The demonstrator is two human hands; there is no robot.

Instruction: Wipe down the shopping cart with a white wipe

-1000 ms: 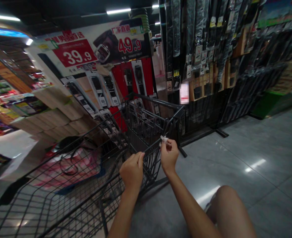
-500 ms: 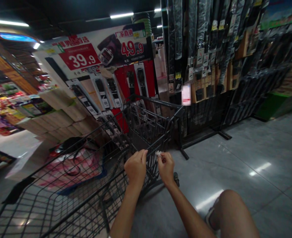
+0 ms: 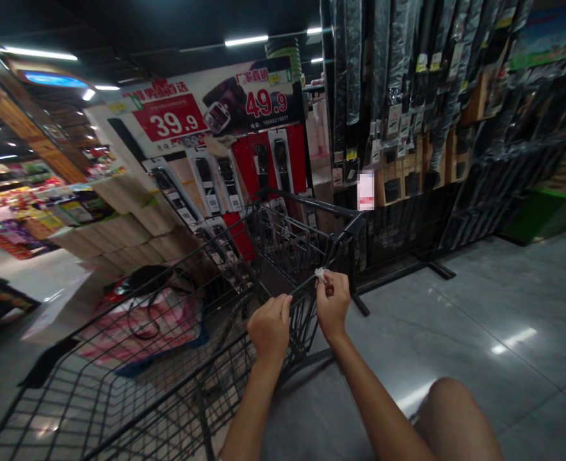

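A black wire shopping cart [image 3: 201,378] stretches from the lower left to the middle of the view. My left hand [image 3: 269,326] is closed at the cart's near upper rail, its fingers wrapped round the bar. To its right and slightly higher, my right hand [image 3: 333,301] pinches a small crumpled whitish piece [image 3: 320,274] between thumb and fingertips, beside the cart's end. The two hands are apart from each other.
Behind the cart stands a belt display [image 3: 244,160] with price signs. Packaged black goods hang on a rack [image 3: 398,128] at the right. Stacked paper packs [image 3: 129,224] and a pink bundle [image 3: 168,320] are at the left. My bent knee [image 3: 460,410] shows above the grey floor [image 3: 479,301].
My right hand has moved up and a little right with the whitish piece, farther from my left hand. The whole view has shifted slightly, with the surroundings now more to the right.
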